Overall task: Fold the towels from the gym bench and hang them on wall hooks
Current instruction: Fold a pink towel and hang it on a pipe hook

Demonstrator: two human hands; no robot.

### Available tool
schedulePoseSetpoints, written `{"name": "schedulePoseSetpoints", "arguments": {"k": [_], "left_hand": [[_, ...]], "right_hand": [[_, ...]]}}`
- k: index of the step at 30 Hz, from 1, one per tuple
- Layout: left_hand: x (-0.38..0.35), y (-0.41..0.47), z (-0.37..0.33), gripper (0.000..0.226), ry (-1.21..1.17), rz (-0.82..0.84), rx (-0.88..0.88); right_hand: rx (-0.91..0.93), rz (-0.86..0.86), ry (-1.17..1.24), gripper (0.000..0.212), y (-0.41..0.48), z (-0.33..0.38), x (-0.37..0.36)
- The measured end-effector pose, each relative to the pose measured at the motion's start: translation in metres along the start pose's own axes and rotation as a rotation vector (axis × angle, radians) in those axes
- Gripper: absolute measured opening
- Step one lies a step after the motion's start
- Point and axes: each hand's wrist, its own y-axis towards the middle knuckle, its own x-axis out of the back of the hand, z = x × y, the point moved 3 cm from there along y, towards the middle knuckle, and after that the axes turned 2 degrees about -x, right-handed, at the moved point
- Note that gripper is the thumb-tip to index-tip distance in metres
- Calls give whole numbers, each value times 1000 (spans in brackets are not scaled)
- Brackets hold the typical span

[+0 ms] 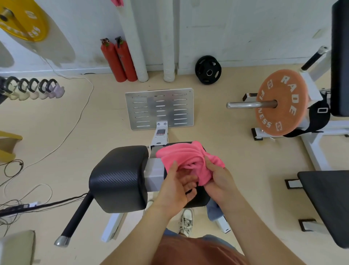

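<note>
A crumpled pink towel point(187, 157) lies bunched on the right black pad of the gym bench point(120, 177), in the middle of the head view. My right hand point(219, 181) grips the towel's right side, fingers closed in the cloth. My left hand point(179, 187) is at the towel's near left edge, palm turned up and fingers spread, touching the cloth under its folds. A bit of pink cloth point(117, 2) shows at the top edge against the wall. No wall hook is in view.
A metal footplate point(160, 107) stands beyond the bench. An orange weight plate on a bar point(281, 102) and a white frame are at right, another black pad point(328, 204) at near right. Red extinguishers point(119, 60), kettlebells point(34, 88) and floor cables point(28, 204) lie left.
</note>
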Motion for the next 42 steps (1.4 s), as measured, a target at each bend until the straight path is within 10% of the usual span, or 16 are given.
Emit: {"name": "schedulePoseSetpoints", "arguments": {"k": [4,8,14,22,30,42], "left_hand": [[1,11,-17,22,-229,-208,-183],[6,8,-48,15,-153,-223,-352],[-13,-37,-106,13,-132,-29,-602],[-75,-87,-97,11,783,-140,-932],[-90,-124,-110,20,601,89,-887],[-87,-143,-140,10,887,-114,-1219]], "right_hand": [[51,7,-22,50,-3,4,3],[121,-93,-246,6,-14,15,3],[315,-181,-956,28,-24,39,-14],[503,82,-654,9,-70,52,-90],[553,264,-717,23,-104,69,-121],[612,348,-855,21,-123,76,-137]]}}
